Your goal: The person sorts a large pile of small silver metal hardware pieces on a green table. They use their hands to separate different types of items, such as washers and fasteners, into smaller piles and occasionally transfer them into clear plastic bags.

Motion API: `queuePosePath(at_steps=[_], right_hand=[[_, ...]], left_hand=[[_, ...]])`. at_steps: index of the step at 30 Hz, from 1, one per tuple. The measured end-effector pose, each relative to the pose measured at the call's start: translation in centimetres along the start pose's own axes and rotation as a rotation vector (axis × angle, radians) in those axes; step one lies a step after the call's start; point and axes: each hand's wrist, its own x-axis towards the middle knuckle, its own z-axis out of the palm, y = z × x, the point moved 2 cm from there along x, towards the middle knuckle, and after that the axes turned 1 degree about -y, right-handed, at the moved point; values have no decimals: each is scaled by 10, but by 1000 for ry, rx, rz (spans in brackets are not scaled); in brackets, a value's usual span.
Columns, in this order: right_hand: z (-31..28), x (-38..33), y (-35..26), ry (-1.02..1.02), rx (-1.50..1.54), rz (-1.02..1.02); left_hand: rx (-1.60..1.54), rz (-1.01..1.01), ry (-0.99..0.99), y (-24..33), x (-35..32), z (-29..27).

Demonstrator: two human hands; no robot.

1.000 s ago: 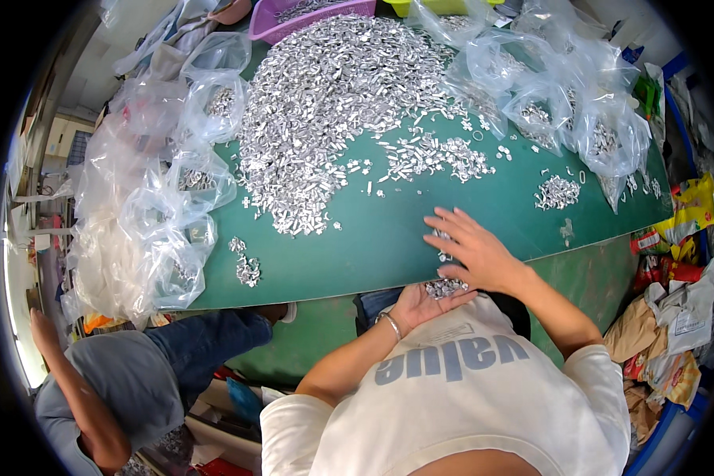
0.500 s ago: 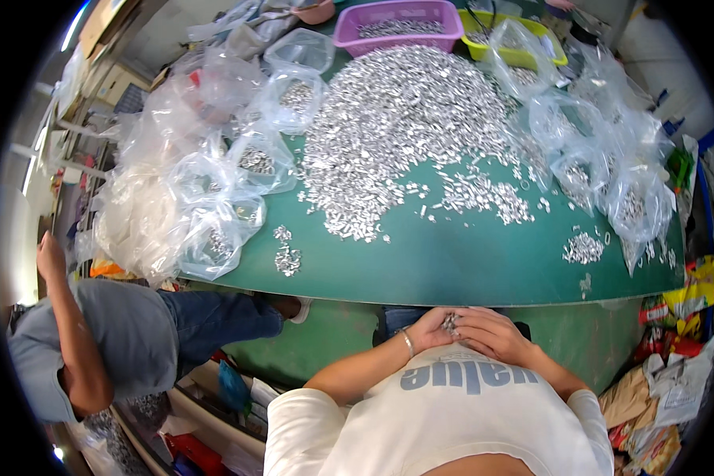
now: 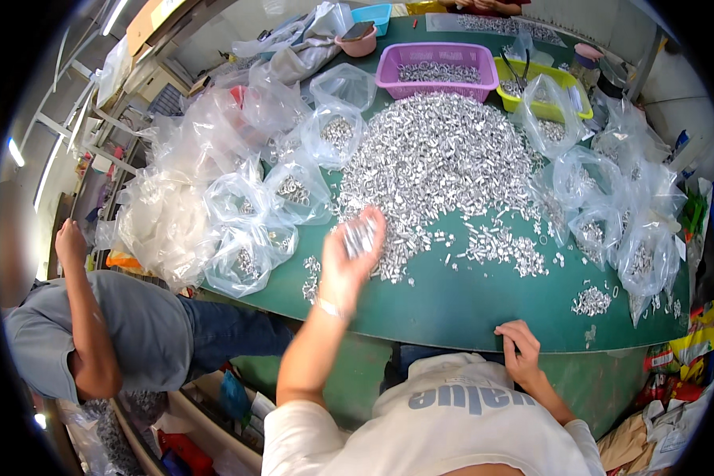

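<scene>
My left hand (image 3: 352, 247), with a light band on its wrist, is raised over the left side of a big heap of small silvery metal parts (image 3: 444, 151). Its fingers curl round a handful of metal parts (image 3: 360, 236), slightly blurred by motion. My right hand (image 3: 520, 347) rests at the table's near edge with bent fingers; whether anything lies in them is hidden. Below my left hand is a small pile of parts (image 3: 311, 279), and another small pile (image 3: 592, 301) lies near the right end of the green table (image 3: 452, 309).
Clear plastic bags of parts (image 3: 246, 254) line the left side, more bags (image 3: 642, 262) the right. Behind the heap stand a purple basket (image 3: 436, 54) and a yellow-green basket (image 3: 583, 103) with pliers-like handles. A person in grey (image 3: 135, 333) is at my left; another person's hands (image 3: 480, 6) show at the far edge.
My hands were together at the table's near edge with parts in them. Now the left has moved forward and left over the heap, while the right stays near the edge. The view has tilted up.
</scene>
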Motion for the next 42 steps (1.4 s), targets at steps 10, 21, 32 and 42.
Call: queuePosePath(at_steps=[10,21,32,42], right_hand=[[1,5,7,77,12,72],[-28,30,13,164,-213,220],[-63,3,8,117,-535,293],[-154,-24,59,473,-613,483]], left_hand=[[658,825,-10,95,173,112],[2273,403,-834,-104,-7,-13],[2532,434,-1072,-181,-12,-71],[2273,340,-1420,-290,6,-79]])
